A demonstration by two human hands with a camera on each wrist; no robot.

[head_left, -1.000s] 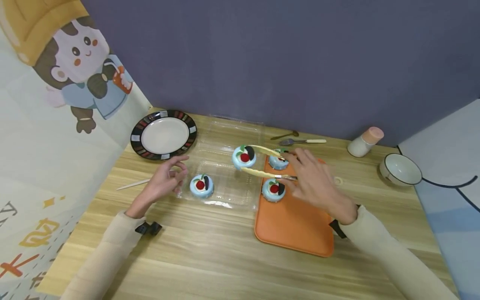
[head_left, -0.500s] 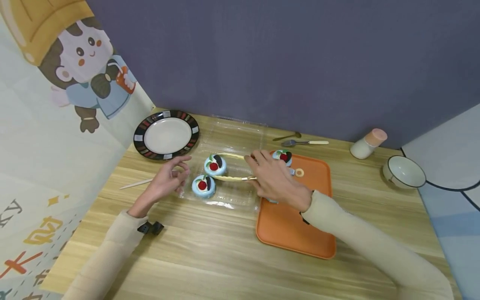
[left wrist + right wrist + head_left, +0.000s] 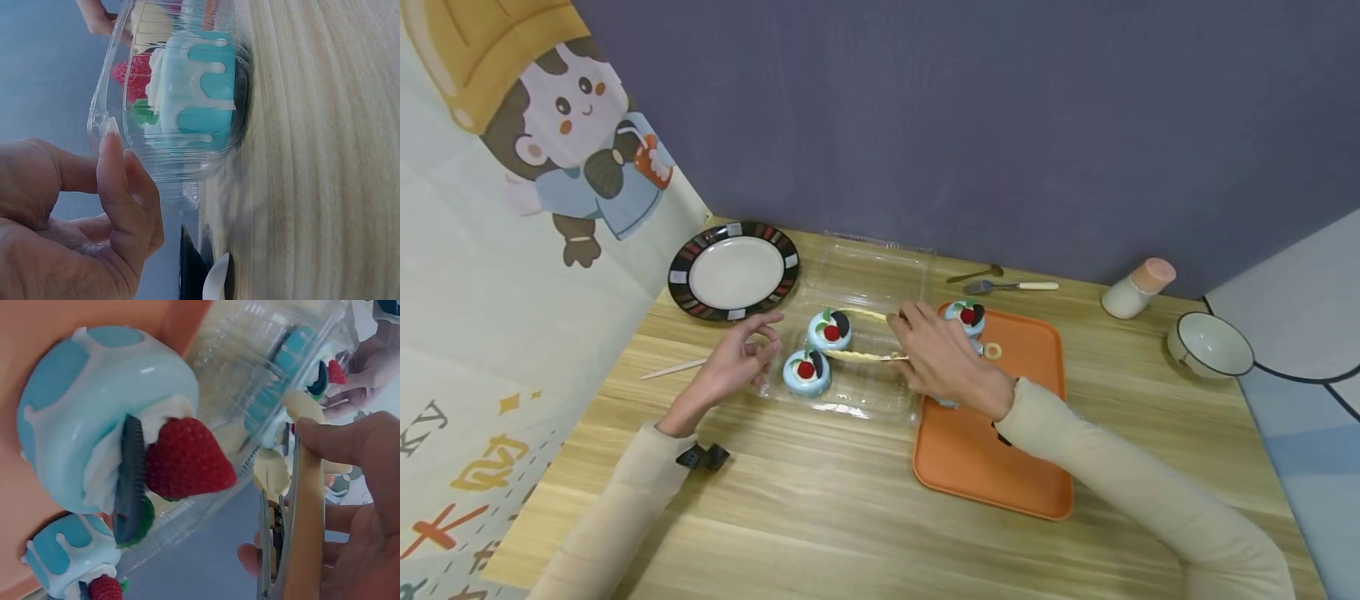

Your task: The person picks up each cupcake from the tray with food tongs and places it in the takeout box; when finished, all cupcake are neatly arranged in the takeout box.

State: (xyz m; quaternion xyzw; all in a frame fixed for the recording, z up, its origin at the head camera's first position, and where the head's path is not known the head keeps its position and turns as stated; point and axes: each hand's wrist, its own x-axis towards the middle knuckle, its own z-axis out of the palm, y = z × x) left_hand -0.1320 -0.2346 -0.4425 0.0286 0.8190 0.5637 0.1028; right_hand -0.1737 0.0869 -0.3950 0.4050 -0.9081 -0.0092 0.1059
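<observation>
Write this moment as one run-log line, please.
right hand: holds tongs | tong tips: at blue cake in clear box | left hand: at box edge | orange tray: two more cakes

In the head view, the pale wall [image 3: 467, 292] on the left carries grey slanted letters [image 3: 424, 428] that read "ky". Below them stand a yellow character [image 3: 492, 463] and, lower still, a larger red character [image 3: 433, 532]; neither can be read with certainty. The brownish characters [image 3: 484, 555] near the bottom edge are illegible.

Dining-like nook — plate [image 3: 736, 272], fork [image 3: 1011, 286], bowl [image 3: 1210, 343]
</observation>
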